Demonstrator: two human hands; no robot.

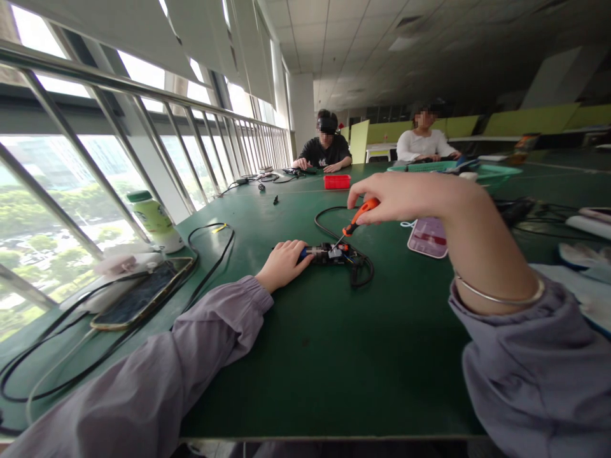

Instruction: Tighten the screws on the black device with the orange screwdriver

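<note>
A corded tool with a blue-and-black body point(321, 255) lies on the green table point(334, 356), its right end opened up with wires and small parts showing. My left hand point(285, 264) is closed around its blue left end and presses it to the tabletop. Above the opened end, my right hand point(398, 194) grips an orange-and-black screwdriver point(359, 217), tilted so the shaft slants down to the left. The screwdriver's tip meets the exposed parts; exactly what it touches is too small to tell. A black cord point(319, 215) loops behind the tool.
To the left are a phone point(143, 296), black cables point(210, 273) and a green-capped bottle point(155, 221). A purple phone point(428, 238) lies right of the tool. Farther back are a red box point(337, 182), a green basket point(496, 173) and two seated people.
</note>
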